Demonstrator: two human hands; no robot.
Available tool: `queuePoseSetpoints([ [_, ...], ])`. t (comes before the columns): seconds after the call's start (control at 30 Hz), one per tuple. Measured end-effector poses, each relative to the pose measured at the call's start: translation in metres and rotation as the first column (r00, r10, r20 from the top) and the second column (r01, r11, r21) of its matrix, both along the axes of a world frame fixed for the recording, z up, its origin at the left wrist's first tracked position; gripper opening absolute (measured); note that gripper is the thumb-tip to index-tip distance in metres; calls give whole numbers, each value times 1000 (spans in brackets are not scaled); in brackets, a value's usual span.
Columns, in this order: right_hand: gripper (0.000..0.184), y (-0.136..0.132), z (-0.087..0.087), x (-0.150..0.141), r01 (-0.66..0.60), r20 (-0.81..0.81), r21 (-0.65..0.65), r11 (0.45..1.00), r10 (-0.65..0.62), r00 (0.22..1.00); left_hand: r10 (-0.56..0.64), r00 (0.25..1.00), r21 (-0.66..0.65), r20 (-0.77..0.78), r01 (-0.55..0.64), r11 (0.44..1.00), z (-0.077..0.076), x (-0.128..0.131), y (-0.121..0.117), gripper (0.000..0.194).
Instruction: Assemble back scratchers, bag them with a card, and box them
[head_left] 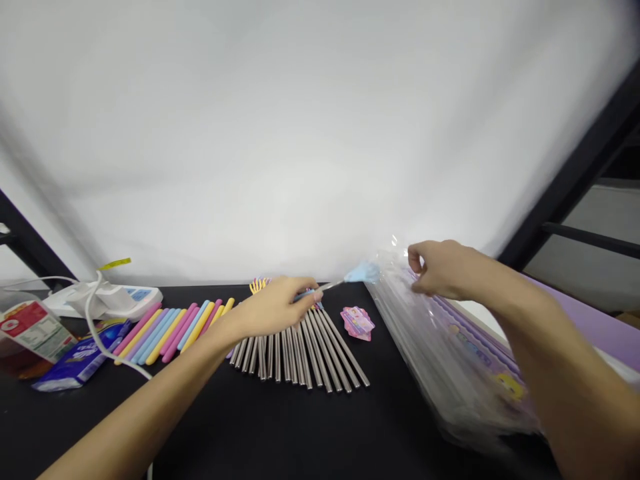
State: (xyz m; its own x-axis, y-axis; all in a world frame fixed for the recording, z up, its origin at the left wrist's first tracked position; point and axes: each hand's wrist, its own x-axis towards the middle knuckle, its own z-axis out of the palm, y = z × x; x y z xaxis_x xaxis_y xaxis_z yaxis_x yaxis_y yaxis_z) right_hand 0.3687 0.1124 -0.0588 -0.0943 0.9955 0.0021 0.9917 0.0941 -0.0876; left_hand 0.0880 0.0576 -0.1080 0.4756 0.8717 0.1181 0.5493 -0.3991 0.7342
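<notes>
"Left hand (270, 308), what has it got?"

"Its fingers are pinched closed around a thin steel stick with a pale blue tufted tip (361, 272). The tip sticks out past the fingers, just short of the bag on the right."

"And the right hand (437, 270)?"

"It's curled narrow, with the fingertips against a clear plastic bag of lilac printed sheets (465, 347). I can't tell whether it's really gripping the plastic."

"Anything in the left hand's way?"

"It lies right over the upper ends of a fan of long stainless-steel rods (295, 357) on a black tabletop (200, 427), hiding where they meet. A small yellow fanned piece (259, 285) peeks out behind the knuckles."

"What's between the hands?"

"A crumpled pink printed card (357, 323), just beside the steel rods, with the bag's edge close past it."

"Further left?"

"A second fan of pink, yellow, blue and lilac pastel rods (170, 331). Past those sit a white electronic device with a blue display (113, 300), a white cable (95, 333) looping down in front of it, a blue printed packet (80, 357) and a red-and-white carton (35, 330)."

"Behind everything?"

"A white backdrop sheet (300, 133), a black metal frame (570, 167) and, on the right, a lilac board (585, 300)."
</notes>
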Motion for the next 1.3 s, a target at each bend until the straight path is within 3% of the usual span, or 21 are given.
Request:
queuePoseSetpoints([
  [0.07, 20, -11, 6, -13, -74, -205, 88, 993, 90, 975, 10, 926, -252, 377, 92, 963, -1, 8, -2, 33],
  [0.13, 25, -21, 7, -32, -159, -447, 157, 975, 213, 869, 72, 739, -396, 670, 274, 877, -3, 17, -6, 29],
  [0.23, 23, -31, 0, -59, -366, -749, 159, 917, 354, 560, 151, 526, -423, 837, 447, 788, -4, 28, -10, 26],
  [0.3, 17, -34, -6, -71, -476, -857, 136, 869, 344, 383, 180, 441, -389, 879, 445, 807, -4, 32, -10, 25],
  [0.33, 17, -35, -7, -75, -479, -879, 138, 867, 330, 345, 199, 413, -377, 889, 411, 830, -4, 33, -9, 24],
  [0.4, 18, -36, -9, -79, -400, -873, 162, 902, 320, 368, 256, 374, -380, 891, 308, 872, -5, 33, -7, 21],
  [0.47, 16, -39, -10, -83, -368, -835, 137, 920, 307, 457, 321, 342, -398, 883, 183, 899, -6, 33, -4, 19],
  [0.53, 17, -42, -13, -87, -452, -780, 35, 892, 307, 545, 353, 312, -398, 882, 92, 913, -7, 32, -2, 21],
  [0.6, 20, -44, -17, -93, -538, -743, -50, 841, 329, 583, 328, 289, -358, 899, 56, 932, -8, 33, -2, 23],
  [0.77, 17, -43, -23, -98, -545, -797, 19, 838, 342, 498, 275, 298, -296, 914, 27, 955, -7, 34, -2, 20],
  [0.93, 35, -46, -15, -92, -575, -814, 7, 818, 339, 472, 258, 292, -272, 921, 6, 962, -7, 38, -4, 18],
  [1.07, 43, -46, -19, -95, -597, -852, 42, 801, 341, 397, 260, 303, -283, 917, 35, 959, -8, 41, -6, 23],
  [1.23, 37, -35, -17, -78, -646, -809, -31, 763, 360, 465, 269, 348, -255, 898, -87, 963, -9, 24, 4, 25],
  [1.3, 33, -30, -12, -64, -615, -773, -56, 787, 356, 525, 251, 334, -223, 909, -118, 968, -8, 15, 9, 29],
])
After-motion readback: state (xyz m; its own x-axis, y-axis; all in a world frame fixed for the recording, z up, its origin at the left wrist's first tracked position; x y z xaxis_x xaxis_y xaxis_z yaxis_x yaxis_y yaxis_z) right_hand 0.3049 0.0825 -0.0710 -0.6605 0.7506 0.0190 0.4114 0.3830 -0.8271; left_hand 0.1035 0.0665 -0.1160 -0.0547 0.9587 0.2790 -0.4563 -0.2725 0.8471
